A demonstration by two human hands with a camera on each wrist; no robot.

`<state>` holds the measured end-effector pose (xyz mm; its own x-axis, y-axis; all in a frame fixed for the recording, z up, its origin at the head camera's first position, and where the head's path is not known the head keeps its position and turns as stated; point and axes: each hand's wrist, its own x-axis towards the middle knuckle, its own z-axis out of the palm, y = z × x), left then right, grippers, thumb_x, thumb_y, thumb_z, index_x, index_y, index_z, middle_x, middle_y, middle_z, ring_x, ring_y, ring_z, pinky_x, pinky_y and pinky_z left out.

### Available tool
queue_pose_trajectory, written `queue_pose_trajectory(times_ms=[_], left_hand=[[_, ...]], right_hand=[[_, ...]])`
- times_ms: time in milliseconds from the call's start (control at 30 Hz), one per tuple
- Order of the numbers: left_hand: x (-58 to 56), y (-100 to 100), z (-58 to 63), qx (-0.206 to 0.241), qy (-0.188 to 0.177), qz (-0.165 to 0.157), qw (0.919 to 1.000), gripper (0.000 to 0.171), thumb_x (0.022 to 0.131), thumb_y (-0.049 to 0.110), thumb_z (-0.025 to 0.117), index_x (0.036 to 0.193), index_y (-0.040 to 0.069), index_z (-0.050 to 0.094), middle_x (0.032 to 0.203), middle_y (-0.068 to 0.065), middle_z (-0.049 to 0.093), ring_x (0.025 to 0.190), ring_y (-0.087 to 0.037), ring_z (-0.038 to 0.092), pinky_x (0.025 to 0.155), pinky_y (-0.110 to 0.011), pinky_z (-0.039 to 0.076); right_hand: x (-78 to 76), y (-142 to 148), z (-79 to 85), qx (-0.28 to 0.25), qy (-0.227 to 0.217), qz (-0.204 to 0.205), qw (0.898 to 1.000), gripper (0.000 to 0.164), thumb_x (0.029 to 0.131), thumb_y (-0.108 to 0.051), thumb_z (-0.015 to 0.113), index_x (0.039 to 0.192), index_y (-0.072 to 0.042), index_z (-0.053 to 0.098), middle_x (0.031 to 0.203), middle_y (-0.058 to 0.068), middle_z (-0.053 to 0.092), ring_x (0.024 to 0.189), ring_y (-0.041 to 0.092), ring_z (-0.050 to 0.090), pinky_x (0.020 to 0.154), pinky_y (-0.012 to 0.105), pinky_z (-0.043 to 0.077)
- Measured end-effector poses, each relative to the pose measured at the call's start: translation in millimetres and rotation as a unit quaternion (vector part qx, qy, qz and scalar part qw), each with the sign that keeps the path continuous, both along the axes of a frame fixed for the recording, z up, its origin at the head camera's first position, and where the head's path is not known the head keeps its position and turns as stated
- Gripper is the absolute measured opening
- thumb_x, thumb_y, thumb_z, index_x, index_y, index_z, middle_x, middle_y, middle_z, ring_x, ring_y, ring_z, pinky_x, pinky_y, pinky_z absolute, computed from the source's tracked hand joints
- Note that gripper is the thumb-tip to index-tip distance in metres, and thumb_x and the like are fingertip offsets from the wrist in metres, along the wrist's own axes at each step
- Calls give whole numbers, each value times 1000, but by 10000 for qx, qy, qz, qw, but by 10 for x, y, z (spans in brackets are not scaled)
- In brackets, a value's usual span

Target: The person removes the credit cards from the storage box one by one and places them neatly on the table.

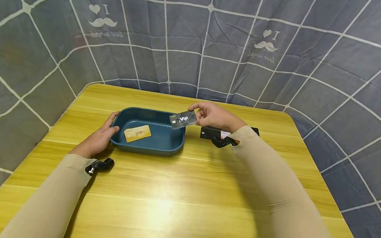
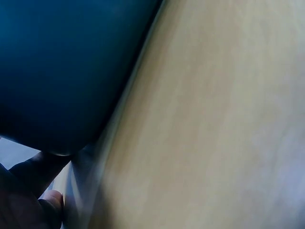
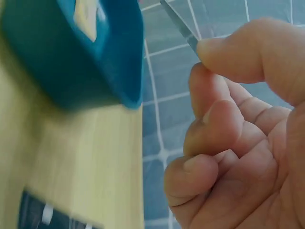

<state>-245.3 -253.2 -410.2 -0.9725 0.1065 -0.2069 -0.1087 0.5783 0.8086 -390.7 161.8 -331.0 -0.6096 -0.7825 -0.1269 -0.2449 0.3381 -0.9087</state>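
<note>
At mid-frame the right hand (image 1: 214, 114) pinches a Vip card (image 1: 179, 119) by the blue tray (image 1: 165, 137), left hand (image 1: 96, 138) spread at its rim; placing seems underway, needing lowering, then release.

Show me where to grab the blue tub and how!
I'd hold the tub by the rim at its two short ends, coming in from left and right. It sits open side up on the table and is longer sideways, so holding both ends should keep it level. In the head view the Vip card covers part of the right end, so come in low there.
</note>
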Motion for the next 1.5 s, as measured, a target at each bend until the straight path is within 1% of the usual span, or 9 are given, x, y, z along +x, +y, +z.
queue_pose_trajectory(times_ms=[200,333,500,767,900,1033,1167,1300,1500], left_hand=[[-16,8,8,5,-11,-9,10000,65,115,36,23,169,30,-13,176,-13,-21,160,-52,-13,122,-79,0],[-6,20,19,-99,-76,15,9999,65,115,39,22,169,32,-14,176,-13,-21,159,-54,-11,122,-80,1],[10,48,57,-136,-93,40,9999,66,115,44,22,169,34,-15,176,-10,-20,160,-53,-10,122,-80,0],[13,59,69,-26,-93,51,9999,67,115,43,23,169,33,-15,176,-8,-21,160,-51,-13,121,-80,-1],[2,53,60,-58,-119,57,9999,66,115,42,22,169,34,-15,176,-9,-22,160,-52,-13,121,-80,-1],[-11,42,46,-52,-116,43,9999,65,115,40,21,169,33,-16,175,-10,-23,159,-53,-14,121,-81,-2],[-14,30,30,-23,-106,28,9999,65,115,38,21,169,32,-16,175,-10,-23,159,-52,-15,121,-81,-3],[-7,22,25,-19,-53,-6,10000,65,115,39,21,169,31,-16,175,-9,-23,159,-52,-15,121,-80,-2],[15,18,30,14,-63,3,10000,66,115,42,22,168,34,-16,176,-7,-23,160,-50,-16,121,-80,-3]], right_hand=[[96,502,-112,327,96,-232,9992,57,94,3,64,149,2,47,82,5,57,70,13,48,72,25,48],[187,761,-262,424,-54,-394,9983,60,97,2,64,153,3,42,82,5,57,64,12,44,67,30,45],[293,949,-474,638,148,-542,9964,58,95,1,66,149,3,46,80,3,56,60,10,39,64,27,41],[420,1020,-719,836,187,-775,9933,57,92,-1,72,145,4,50,76,0,58,59,9,43,62,25,41],[449,1039,-798,911,324,-738,9926,56,93,0,72,144,7,51,70,-2,57,57,8,42,69,25,44],[471,1037,-842,1130,696,-718,9885,54,92,-2,74,142,8,53,68,-4,59,58,8,45,78,25,46],[497,1014,-880,1403,1031,-770,9817,52,92,-6,77,138,6,58,69,-4,63,58,9,48,69,24,45],[521,981,-886,1506,1134,-819,9787,51,91,-7,78,137,5,60,69,-3,63,56,10,48,58,24,41],[546,950,-903,1620,1158,-893,9759,50,89,-8,78,135,3,61,69,-4,61,56,9,47,55,23,38]])
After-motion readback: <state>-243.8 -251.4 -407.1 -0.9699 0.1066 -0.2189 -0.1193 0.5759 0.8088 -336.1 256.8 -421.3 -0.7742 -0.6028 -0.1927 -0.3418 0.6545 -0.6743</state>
